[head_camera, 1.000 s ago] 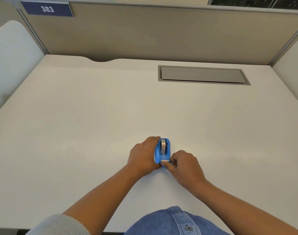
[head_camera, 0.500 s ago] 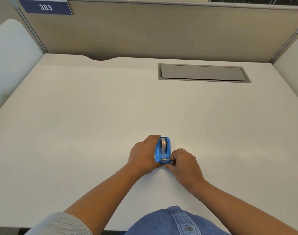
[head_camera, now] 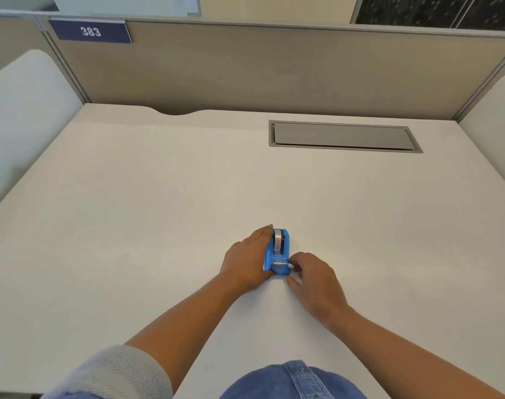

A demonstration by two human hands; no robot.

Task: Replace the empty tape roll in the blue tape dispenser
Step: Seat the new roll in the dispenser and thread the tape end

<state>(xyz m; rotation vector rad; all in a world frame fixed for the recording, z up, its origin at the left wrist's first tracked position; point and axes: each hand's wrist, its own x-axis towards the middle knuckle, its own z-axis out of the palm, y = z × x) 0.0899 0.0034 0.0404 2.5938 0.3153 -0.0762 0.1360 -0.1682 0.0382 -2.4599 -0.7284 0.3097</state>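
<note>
Desk [head_camera: 130,226]: white cubicle top; grey cable hatch [head_camera: 343,136] far right.
Blue tape dispenser [head_camera: 277,253]: near centre, standing on the desk; long axis runs toward and away from the person, cutter end nearest.
Left hand [head_camera: 245,262]: grip flat along the dispenser's left side, steadying.
Right hand [head_camera: 314,276]: was pinching at the cutter a second ago; now fingers loosely curled beside its right corner.
Tape roll [head_camera: 278,240]: seated; replacement looks nearly finished.
</note>
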